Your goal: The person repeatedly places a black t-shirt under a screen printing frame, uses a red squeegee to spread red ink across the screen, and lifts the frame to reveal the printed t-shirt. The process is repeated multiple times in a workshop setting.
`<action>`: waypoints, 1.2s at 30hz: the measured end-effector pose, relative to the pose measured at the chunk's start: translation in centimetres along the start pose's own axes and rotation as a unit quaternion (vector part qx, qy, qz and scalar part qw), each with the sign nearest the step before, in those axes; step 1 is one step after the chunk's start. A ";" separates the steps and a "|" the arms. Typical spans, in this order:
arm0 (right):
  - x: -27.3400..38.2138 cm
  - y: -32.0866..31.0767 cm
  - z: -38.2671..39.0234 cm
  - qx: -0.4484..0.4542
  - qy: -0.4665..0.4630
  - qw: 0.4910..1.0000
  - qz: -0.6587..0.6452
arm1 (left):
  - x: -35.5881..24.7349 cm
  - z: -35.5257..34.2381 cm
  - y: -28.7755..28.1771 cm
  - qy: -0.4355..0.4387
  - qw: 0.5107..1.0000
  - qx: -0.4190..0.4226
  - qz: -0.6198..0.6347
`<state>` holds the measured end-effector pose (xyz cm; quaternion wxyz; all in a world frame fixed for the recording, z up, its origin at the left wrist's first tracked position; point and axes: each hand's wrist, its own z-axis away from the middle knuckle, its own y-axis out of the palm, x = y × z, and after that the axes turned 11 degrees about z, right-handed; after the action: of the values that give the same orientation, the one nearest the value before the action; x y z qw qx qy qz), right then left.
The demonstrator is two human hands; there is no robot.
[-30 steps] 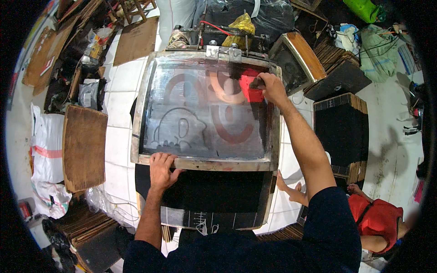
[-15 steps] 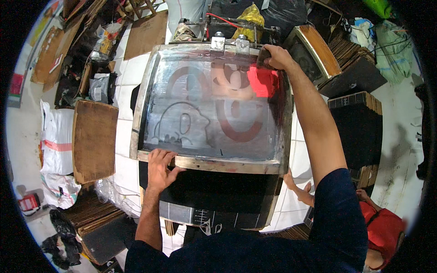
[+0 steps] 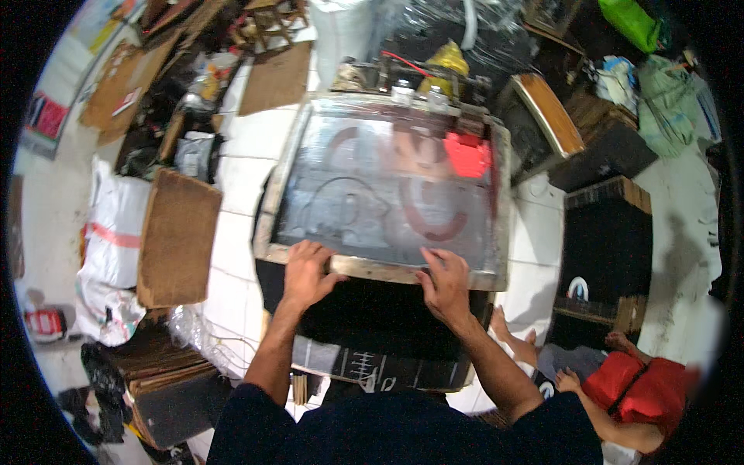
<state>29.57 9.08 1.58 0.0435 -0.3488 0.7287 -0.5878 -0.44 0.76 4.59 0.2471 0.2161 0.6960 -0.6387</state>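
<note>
Screen frame (image 3: 380, 270) is lying mid-view in front of the person, above a black board (image 3: 372, 310). Left hand (image 3: 310, 273) is resting on its near edge, left of middle: fingers curling over, thumb standing apart, hand half unfolded. Can't tell if it's actually gripping. Right hand (image 3: 446, 285) is hanging at the same edge, right of middle: fingers loosely spread, thumb apart, carrying nothing visible. Blur is hiding whether it's touching. Red patch (image 3: 468, 159) is showing on the mesh (image 3: 345, 221) near the far right corner; dark block (image 3: 471, 122) is sitting just beyond it. Metal clamps (image 3: 402, 93) are sitting at the far edge, yellow bag (image 3: 447, 63) behind. Brown board (image 3: 180, 240) is lying left, well apart. Co-worker in red (image 3: 639, 391) is showing lower right.
</note>
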 end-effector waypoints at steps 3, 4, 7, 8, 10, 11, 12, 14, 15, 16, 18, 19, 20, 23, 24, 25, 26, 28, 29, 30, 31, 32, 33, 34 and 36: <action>1.5 -1.9 -0.3 -0.089 0.022 0.995 0.034 | -1.6 -0.6 -3.4 0.060 0.998 -0.010 -0.015; 1.6 -2.9 -1.5 -0.165 0.011 0.984 0.063 | -2.3 -1.0 -4.8 0.081 0.996 -0.014 -0.029; 2.9 -7.4 -5.8 -0.266 -0.007 0.955 0.132 | -4.6 -2.2 -8.8 0.155 0.982 -0.106 -0.023; 3.6 -9.0 -7.7 -0.290 0.018 0.944 0.156 | -5.1 -2.3 -10.0 0.183 0.966 -0.178 -0.048; 4.6 -12.4 -11.5 -0.326 0.014 0.925 0.195 | -4.6 -3.1 -12.0 0.159 0.918 -0.358 -0.059; 5.0 -14.1 -13.1 -0.308 0.016 0.935 0.175 | -3.4 -3.3 -12.7 0.144 0.891 -0.429 -0.026; 5.4 -15.5 -14.4 -0.293 0.023 0.945 0.146 | -1.5 -2.8 -12.7 0.116 0.872 -0.475 0.003; 6.2 -17.4 -17.0 -0.321 0.038 0.936 0.138 | 4.7 -0.4 -11.1 0.053 0.846 -0.530 0.023; 6.5 -18.2 -18.1 -0.308 0.057 0.936 0.160 | 8.7 1.7 -9.5 0.013 0.844 -0.532 0.071; 6.6 -19.0 -18.9 -0.282 0.093 0.938 0.180 | 13.1 4.6 -7.2 -0.031 0.840 -0.529 0.118; 6.7 -20.1 -20.3 -0.234 0.144 0.945 0.176 | 21.8 12.8 -1.6 -0.242 0.821 -0.454 0.247; 6.7 -20.6 -20.9 -0.214 0.171 0.946 0.172 | 25.2 18.0 2.0 -0.343 0.846 -0.378 0.153; 6.6 -21.0 -21.6 -0.191 0.189 0.947 0.177 | 27.7 23.4 5.8 -0.392 0.876 -0.266 0.086; 6.0 -22.2 -23.5 -0.148 0.212 0.951 0.169 | 29.7 37.1 16.6 -0.409 0.904 0.061 0.109; 5.7 -22.5 -24.0 -0.144 0.218 0.949 0.178 | 29.2 40.0 19.3 -0.444 0.864 0.109 0.210; 5.4 -22.8 -24.7 -0.146 0.206 0.951 0.177 | 28.2 43.6 20.8 -0.411 0.876 0.051 0.247; 5.0 -23.1 -25.2 -0.145 0.196 0.955 0.170 | 26.8 45.2 22.3 -0.483 0.849 0.046 0.211; 4.4 -23.4 -26.0 -0.142 0.209 0.954 0.164 | 24.1 46.7 23.2 -0.492 0.806 -0.078 0.320; 4.1 -23.5 -26.4 -0.145 0.202 0.954 0.167 | 23.1 46.6 22.8 -0.462 0.844 -0.076 0.260; 3.8 -23.6 -26.6 -0.145 0.201 0.954 0.171 | 22.0 46.3 22.1 -0.455 0.868 -0.054 0.194; 3.6 -23.7 -26.9 -0.140 0.199 0.955 0.168 | 21.0 45.6 21.3 -0.491 0.853 -0.037 0.176; 3.5 -23.8 -27.0 -0.136 0.198 0.956 0.169 | 19.9 44.9 20.4 -0.525 0.836 -0.019 0.157; 3.4 -23.9 -27.1 -0.132 0.198 0.956 0.170 | 19.0 44.3 19.4 -0.553 0.822 -0.013 0.135; 3.3 -23.9 -27.2 -0.134 0.189 0.958 0.170 | 18.3 43.9 18.5 -0.567 0.812 -0.002 0.136; 3.2 -24.0 -27.3 -0.133 0.175 0.960 0.174 | 17.2 43.5 17.2 -0.574 0.808 -0.014 0.131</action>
<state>25.24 28.25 32.27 -0.0299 -0.1104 0.8458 -0.5211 -0.38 -41.24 -22.24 0.6861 -0.1040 0.4014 -0.5978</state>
